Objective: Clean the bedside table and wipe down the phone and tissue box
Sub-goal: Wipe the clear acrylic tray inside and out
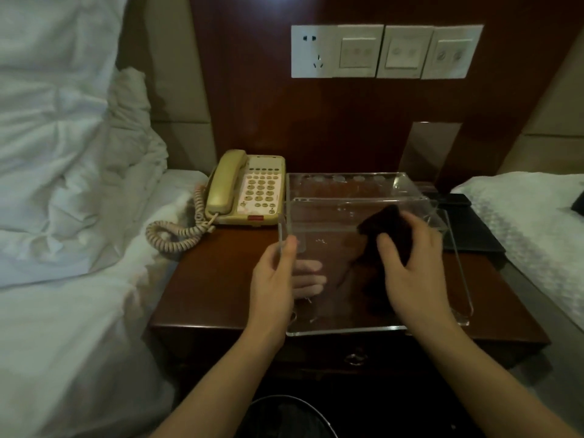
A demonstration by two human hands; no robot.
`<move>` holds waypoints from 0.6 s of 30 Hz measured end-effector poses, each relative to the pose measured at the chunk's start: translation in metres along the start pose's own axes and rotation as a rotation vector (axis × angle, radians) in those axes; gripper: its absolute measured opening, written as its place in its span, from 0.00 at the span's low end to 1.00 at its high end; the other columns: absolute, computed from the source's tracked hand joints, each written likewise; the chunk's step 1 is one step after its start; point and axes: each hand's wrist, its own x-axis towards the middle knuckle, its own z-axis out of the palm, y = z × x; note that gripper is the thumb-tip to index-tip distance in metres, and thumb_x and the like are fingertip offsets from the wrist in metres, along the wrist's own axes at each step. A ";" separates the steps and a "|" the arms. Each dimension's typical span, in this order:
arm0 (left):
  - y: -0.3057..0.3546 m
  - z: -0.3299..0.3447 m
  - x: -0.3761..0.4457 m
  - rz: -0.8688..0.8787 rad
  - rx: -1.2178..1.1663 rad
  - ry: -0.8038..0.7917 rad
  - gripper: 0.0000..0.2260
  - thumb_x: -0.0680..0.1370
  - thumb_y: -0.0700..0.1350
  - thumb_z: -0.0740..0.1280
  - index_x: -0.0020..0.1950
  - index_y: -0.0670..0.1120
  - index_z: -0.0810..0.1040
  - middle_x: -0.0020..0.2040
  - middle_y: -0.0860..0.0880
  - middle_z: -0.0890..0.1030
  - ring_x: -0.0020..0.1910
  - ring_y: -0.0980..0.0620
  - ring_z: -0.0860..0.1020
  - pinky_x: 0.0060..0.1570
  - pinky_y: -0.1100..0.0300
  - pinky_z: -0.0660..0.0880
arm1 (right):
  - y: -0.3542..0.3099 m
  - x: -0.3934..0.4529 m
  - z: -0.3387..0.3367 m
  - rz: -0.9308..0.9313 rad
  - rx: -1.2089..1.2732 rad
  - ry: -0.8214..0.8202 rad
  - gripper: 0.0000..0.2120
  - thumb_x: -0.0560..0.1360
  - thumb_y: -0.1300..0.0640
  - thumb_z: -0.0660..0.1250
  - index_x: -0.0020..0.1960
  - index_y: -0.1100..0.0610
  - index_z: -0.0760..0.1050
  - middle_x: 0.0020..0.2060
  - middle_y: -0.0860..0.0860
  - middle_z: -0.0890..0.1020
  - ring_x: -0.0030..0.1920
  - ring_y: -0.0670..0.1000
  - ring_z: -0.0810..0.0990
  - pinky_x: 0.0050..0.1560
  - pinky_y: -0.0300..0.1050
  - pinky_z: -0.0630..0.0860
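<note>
White bedding is seen heaped on the bed at the left edge, and a second bed with a textured white cover is seen at the right. Between them a dark wooden bedside table is set against a wooden wall panel carrying a row of white socket and switch plates. On the right half of the tabletop a clear acrylic box, open at the top and whose use cannot be told, is placed. At the rear left of the table, just beside the box, a beige corded phone is placed, its coiled cord trailing towards the bedding. Black flat items are seen behind the box on the right. The left wall of the box is pinched by the left hand, thumb outside and fingers visible through the acrylic inside. A dark cloth is gripped in the curled fingers of the right hand, which is held inside the box
</note>
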 end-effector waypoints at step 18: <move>0.014 0.013 -0.027 0.157 0.075 -0.004 0.16 0.81 0.59 0.62 0.57 0.50 0.81 0.47 0.49 0.87 0.47 0.50 0.86 0.49 0.50 0.83 | -0.037 -0.033 -0.009 -0.191 0.240 -0.264 0.09 0.79 0.53 0.66 0.58 0.44 0.78 0.48 0.38 0.83 0.49 0.37 0.81 0.46 0.32 0.76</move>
